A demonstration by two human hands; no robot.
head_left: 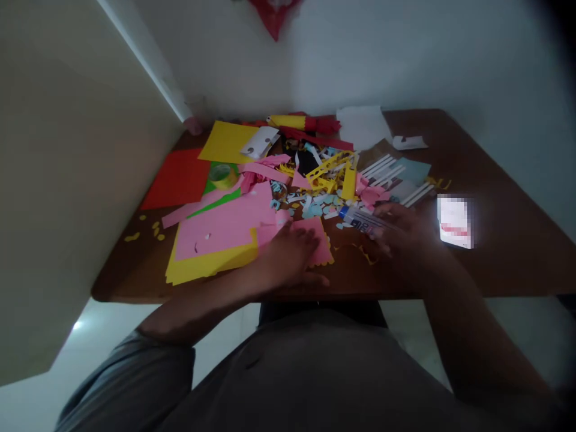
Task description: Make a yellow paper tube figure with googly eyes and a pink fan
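My left hand [293, 253] lies over a pink paper piece with a scalloped edge [323, 240], its fingers stretched out and resting on the paper. Closed around a clear glue bottle with a blue cap [357, 221] is my right hand [402, 231]; the bottle is tilted, cap pointing left. Under the left forearm and to its left are a pink sheet [220, 225] and yellow sheets [211, 267]. Thin yellow paper trimmings [369, 255] lie between the hands.
Paper scraps [315, 205] are heaped mid-table. A tape roll [222, 175], red sheet [177, 177] and yellow sheet [229, 141] lie left. White strips [387, 171] and a lit phone-like screen [455, 221] are right. The wooden table [508, 240] meets a wall behind.
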